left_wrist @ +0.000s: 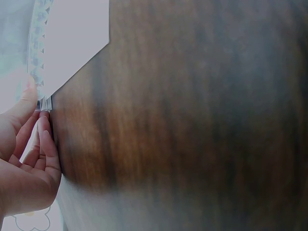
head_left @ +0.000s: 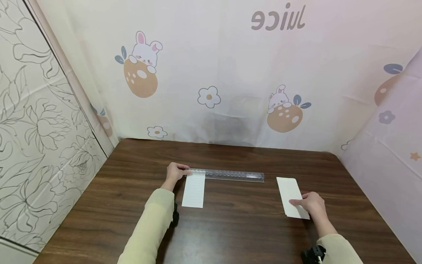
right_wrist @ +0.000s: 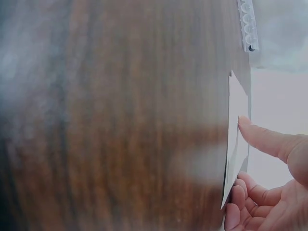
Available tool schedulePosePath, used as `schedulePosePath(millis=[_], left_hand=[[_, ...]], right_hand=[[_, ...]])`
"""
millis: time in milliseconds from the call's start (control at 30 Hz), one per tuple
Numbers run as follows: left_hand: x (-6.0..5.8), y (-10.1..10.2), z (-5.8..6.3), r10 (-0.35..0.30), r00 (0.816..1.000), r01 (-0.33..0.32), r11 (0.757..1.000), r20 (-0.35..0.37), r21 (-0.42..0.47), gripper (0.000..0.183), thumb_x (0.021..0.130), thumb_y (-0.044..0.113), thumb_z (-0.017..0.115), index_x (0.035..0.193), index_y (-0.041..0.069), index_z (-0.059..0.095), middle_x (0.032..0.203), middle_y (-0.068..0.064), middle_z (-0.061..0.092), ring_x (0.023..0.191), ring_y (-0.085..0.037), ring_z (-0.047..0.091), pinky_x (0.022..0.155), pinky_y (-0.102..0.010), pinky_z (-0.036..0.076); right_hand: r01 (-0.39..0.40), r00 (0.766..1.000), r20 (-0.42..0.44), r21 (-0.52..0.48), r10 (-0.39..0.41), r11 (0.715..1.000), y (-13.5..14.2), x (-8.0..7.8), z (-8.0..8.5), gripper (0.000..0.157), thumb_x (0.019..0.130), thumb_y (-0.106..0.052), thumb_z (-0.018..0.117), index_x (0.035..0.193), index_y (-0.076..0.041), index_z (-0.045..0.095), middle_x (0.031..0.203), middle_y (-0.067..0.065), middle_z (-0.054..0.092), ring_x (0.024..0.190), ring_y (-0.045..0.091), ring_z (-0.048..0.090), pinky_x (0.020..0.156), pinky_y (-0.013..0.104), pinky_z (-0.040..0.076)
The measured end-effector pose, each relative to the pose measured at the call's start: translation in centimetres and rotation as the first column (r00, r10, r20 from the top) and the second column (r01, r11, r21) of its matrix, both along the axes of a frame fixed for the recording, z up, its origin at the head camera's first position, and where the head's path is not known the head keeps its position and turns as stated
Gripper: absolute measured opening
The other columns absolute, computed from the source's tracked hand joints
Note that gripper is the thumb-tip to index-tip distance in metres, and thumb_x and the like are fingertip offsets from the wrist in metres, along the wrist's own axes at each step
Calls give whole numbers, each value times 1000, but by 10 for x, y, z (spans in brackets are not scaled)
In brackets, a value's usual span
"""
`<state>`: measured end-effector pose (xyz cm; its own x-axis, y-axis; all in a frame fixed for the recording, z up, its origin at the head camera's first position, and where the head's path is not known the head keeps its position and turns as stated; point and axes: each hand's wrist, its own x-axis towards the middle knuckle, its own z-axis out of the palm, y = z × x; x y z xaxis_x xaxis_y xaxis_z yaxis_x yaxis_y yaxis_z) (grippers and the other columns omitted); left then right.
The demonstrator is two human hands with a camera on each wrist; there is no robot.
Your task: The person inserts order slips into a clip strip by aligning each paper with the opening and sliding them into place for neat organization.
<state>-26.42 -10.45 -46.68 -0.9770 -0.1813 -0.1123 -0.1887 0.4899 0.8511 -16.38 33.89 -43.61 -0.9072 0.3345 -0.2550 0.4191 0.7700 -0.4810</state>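
Note:
A clear plastic ruler (head_left: 235, 175) with a wavy pattern along it lies crosswise on the table. My left hand (head_left: 176, 173) pinches its left end between thumb and fingers. Under that end is a lined white paper slip (head_left: 193, 190), its top edge overlapped by the ruler. In the left wrist view the left thumb (left_wrist: 28, 98) rests on the ruler's tip. Off to the right, my right hand (head_left: 313, 205) grips the lower right side of some white paper slips (head_left: 288, 190), thumb on top. In the right wrist view the slips (right_wrist: 236, 120) show layered edges, fingers underneath.
The brown wooden table (head_left: 230, 227) has its far edge against a hanging cloth (head_left: 237, 73) printed with rabbits and flowers. A panel with flower line drawings (head_left: 43, 146) stands along the left. More printed cloth (head_left: 389, 161) hangs at the right side.

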Motion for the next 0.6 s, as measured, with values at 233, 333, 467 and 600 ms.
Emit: schedulePosePath(millis=[233,333,467,600], left_hand=[[0,0,1,2,1000,-2,1000,3,-21,20,68,18,78,82,6,73,90,-9,66,88,-24,55,71,-34,46],[1,0,0,2,1000,-2,1000,-1,-22,20,68,19,78,82,6,73,90,-9,66,89,-24,55,72,-35,46],[1,0,0,4,1000,-4,1000,-2,-18,20,67,19,78,82,6,73,91,-9,66,91,-25,55,74,-35,45],[0,0,0,0,1000,0,1000,-7,-16,21,67,18,78,82,5,73,91,-10,66,91,-25,55,74,-35,46]], right_hand=[[9,1000,2,6,-9,1000,0,-1,1,72,64,-37,78,102,18,52,103,35,49,90,43,47,72,48,42],[10,1000,-6,7,-10,1000,0,-1,0,70,64,-35,77,101,19,52,101,35,50,89,43,48,72,47,42],[21,1000,-16,3,-21,1000,0,0,0,69,65,-33,77,101,19,51,99,35,50,87,42,49,71,47,42],[51,998,-35,-9,-51,999,0,1,-1,66,65,-29,78,100,18,49,96,34,50,86,42,48,70,47,42]])
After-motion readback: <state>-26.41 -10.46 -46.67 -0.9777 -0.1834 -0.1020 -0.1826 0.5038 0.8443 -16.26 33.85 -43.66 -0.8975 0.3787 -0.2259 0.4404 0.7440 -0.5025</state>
